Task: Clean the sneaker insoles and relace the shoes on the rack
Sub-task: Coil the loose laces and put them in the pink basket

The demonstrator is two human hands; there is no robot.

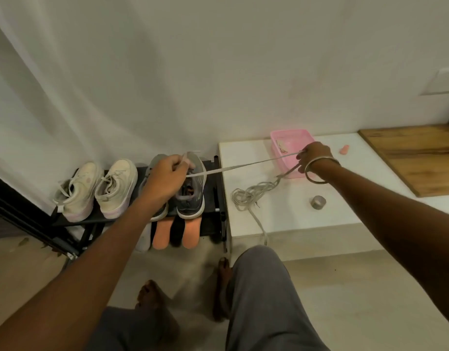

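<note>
- Head view: left hand [165, 177] over the grey sneaker [193, 188] on the top shelf of the black rack [217, 196]; fingers curled, pinching one end of a grey lace [243, 166] at the sneaker's toe end
- Right hand [313, 158] out over the white platform [345, 198], just in front of the pink basket [289, 140]; fingers curled round the same lace, metal bangle [319, 173] on the wrist
- Lace runs taut between the two hands, sloping up toward the right hand
- From the right hand more lace drops to a loose tangle [251, 193] on the platform; one strand hangs over the platform's front edge
- Second grey sneaker [155, 163] mostly hidden behind the left hand and forearm
- Two cream sneakers [96, 188] side by side on the rack's left half, laced
- Two orange insoles [175, 233] on the shelf below the grey pair, sticking out forward
- Grey tape roll [319, 202] and small pink object [344, 149] on the platform; wooden board [421, 155] to the right
- Bare feet and grey trousers at bottom of frame
</note>
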